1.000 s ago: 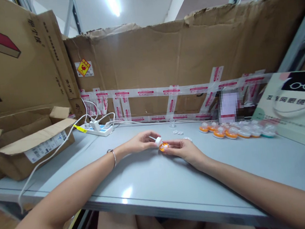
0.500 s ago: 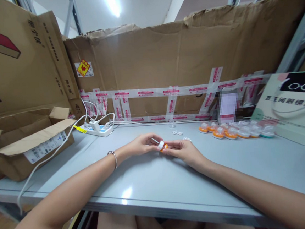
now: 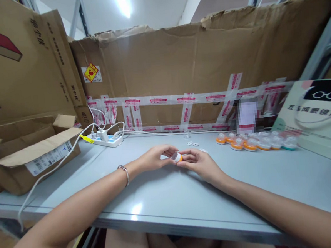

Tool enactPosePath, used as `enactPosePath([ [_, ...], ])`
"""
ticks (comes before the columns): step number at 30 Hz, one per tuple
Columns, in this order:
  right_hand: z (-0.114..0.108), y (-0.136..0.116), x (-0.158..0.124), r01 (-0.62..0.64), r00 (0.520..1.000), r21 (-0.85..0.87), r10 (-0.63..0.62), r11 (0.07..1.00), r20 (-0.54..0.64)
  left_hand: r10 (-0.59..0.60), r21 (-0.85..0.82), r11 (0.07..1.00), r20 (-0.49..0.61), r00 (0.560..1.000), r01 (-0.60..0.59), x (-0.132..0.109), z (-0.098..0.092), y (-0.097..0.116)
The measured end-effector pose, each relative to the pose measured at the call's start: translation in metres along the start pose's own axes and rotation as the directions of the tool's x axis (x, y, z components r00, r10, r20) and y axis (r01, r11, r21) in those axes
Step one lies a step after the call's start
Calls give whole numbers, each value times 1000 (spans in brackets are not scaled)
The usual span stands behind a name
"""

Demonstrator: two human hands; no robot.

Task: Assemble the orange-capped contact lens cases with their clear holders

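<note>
A small white and orange round piece (image 3: pixel 177 158) is held above the middle of the table, between both hands. My left hand (image 3: pixel 157 157) grips its left side with thumb and fingers. On its right side, the fingertips of my right hand (image 3: pixel 199 162) pinch the orange part. Small white pieces (image 3: pixel 192 144) lie on the table beyond my right hand, and some more white bits (image 3: pixel 203 150) sit just behind that hand. A clear round piece (image 3: pixel 186 134) stands farther back.
Several clear-domed items with orange or teal bases (image 3: pixel 250 144) stand at the right, beside a paper bag (image 3: pixel 318 122). A power strip (image 3: pixel 106 140) with white cables and an open cardboard box (image 3: pixel 37 150) are at the left. Tall cardboard (image 3: pixel 154 67) borders the table's back.
The small piece has been turned between my fingers, so its white part now faces differently. My left fingers have shifted slightly around it.
</note>
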State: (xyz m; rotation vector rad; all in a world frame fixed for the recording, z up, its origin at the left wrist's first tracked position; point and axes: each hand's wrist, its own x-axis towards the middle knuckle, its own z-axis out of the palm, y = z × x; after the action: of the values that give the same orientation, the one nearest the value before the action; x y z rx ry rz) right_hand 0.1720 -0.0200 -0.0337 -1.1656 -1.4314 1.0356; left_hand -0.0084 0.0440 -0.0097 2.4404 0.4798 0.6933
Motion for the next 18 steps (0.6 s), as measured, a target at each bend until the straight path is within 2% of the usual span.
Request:
enactPosePath([
  [12, 3, 0, -2, 47, 999, 3, -47, 999, 2, 37, 125, 992, -35, 999, -33, -1, 3, 6],
  [18, 2, -1, -4, 107, 994, 16, -107, 994, -23, 210, 311, 931, -22, 977, -193, -2, 4, 8],
])
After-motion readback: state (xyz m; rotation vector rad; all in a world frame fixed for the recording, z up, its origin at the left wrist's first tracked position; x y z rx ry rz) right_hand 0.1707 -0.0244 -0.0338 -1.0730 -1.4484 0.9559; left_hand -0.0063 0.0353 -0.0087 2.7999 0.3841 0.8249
